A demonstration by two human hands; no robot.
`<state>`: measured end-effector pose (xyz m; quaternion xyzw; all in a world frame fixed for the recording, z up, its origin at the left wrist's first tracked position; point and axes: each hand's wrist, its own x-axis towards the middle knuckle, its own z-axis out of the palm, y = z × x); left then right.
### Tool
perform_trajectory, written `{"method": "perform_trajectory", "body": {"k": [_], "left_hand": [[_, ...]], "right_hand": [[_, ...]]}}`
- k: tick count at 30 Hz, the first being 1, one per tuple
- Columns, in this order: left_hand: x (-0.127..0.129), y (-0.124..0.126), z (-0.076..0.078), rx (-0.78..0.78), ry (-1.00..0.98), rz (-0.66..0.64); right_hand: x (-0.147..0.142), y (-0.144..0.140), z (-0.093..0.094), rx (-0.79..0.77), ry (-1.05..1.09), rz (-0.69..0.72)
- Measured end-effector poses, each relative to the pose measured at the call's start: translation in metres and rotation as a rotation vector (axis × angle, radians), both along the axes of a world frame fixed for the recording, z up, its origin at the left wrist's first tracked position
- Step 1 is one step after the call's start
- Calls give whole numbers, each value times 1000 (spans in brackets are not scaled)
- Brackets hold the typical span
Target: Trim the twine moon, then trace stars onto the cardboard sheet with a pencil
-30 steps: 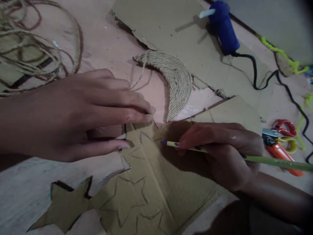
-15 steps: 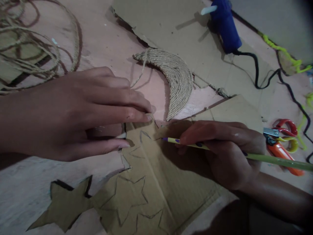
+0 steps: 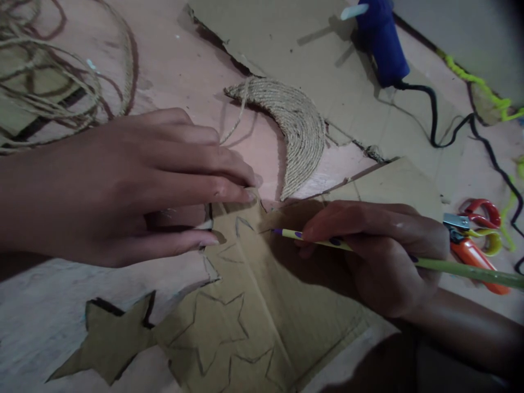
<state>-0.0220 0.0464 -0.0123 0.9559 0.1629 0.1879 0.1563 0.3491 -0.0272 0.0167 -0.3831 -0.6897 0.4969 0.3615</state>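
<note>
My right hand point(image 3: 380, 251) grips a yellow-green pencil point(image 3: 462, 273), its purple tip touching a piece of cardboard point(image 3: 319, 316). Star outlines are drawn on this cardboard, and a partly drawn one lies just left of the tip. With fingers stretched out, my left hand point(image 3: 176, 185) presses on the cardboard's upper left edge. A cut-out cardboard star point(image 3: 110, 338) lies at the lower left. Above the hands rests a crescent moon covered in coiled twine point(image 3: 303, 131), a loose end hanging from its upper tip.
A blue glue gun point(image 3: 382, 43) with a black cord lies on a large cardboard sheet point(image 3: 278, 33) at the back. Scissors with red and yellow handles point(image 3: 485, 215) and an orange-handled cutter point(image 3: 477, 262) lie at right. Loose twine point(image 3: 126, 60) is heaped at upper left.
The view has shifted very slightly. Both hands keep their places on the cardboard, and the pencil tip stays at nearly the same spot.
</note>
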Motion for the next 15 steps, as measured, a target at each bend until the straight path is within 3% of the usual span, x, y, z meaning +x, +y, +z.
{"method": "perform_trajectory", "body": {"k": [4, 8, 12, 15], "left_hand": [[0, 3, -4, 7, -39, -11], [-1, 4, -5, -21, -35, 3], [-4, 3, -5, -27, -42, -10], [-5, 3, -6, -12, -47, -24]], "right_hand": [[1, 2, -1, 43, -22, 82], [1, 2, -2, 29, 37, 11], [1, 3, -1, 26, -4, 102], [2, 3, -1, 5, 3, 50]]}}
